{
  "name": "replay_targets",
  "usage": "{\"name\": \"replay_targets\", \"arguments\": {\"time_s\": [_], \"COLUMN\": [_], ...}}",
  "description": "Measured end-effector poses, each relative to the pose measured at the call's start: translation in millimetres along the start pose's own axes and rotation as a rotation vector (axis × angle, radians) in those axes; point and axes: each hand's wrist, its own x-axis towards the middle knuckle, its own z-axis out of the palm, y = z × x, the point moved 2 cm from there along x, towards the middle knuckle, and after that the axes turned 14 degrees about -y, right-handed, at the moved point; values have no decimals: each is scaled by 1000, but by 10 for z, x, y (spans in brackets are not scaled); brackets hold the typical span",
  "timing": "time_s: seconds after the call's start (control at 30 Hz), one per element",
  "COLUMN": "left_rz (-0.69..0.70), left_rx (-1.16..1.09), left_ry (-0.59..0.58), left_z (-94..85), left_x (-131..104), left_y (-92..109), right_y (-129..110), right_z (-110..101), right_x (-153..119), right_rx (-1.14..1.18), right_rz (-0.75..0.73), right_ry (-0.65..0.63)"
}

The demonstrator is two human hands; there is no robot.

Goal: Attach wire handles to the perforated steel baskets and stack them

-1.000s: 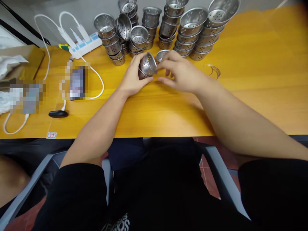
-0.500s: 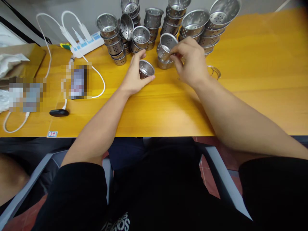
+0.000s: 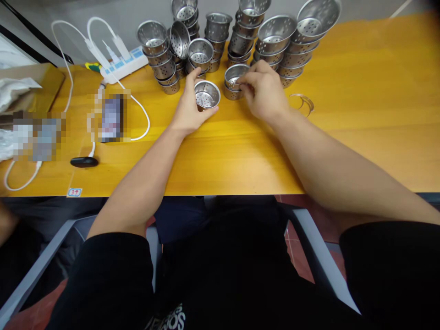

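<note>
On a yellow table (image 3: 223, 156), a perforated metal two-cup stack (image 3: 232, 94) is covered at its right side by the right hand (image 3: 264, 91), its fingertips pinched at the upper rim. A nearby cup (image 3: 207, 96), its left wall hidden, is cradled in the half-open left hand (image 3: 187, 110). Mouths are turned upward, axes roughly upright. The rear is bounded by taller stacks (image 3: 275, 39); open surface is left toward the front edge.
</note>
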Motion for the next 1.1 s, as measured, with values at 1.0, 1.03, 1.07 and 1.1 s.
{"name": "replay_targets", "arguments": {"time_s": [1.0,1.03,1.07,1.1], "left_rz": [83,82,84,85], "left_rx": [129,130,133,136], "left_ry": [-192,-187,-183,-181], "left_z": [-46,-52,-55,-56], "left_x": [-99,-100,-102,-103], "left_y": [247,253,260,269], "right_y": [-459,-459,-459,-457], "right_z": [221,215,210,206], "right_x": [-198,-199,-199,-196], "right_rx": [18,26,33,39], "right_rz": [-259,-257,-250,-242], "right_ry": [-133,-130,-129,-128]}}
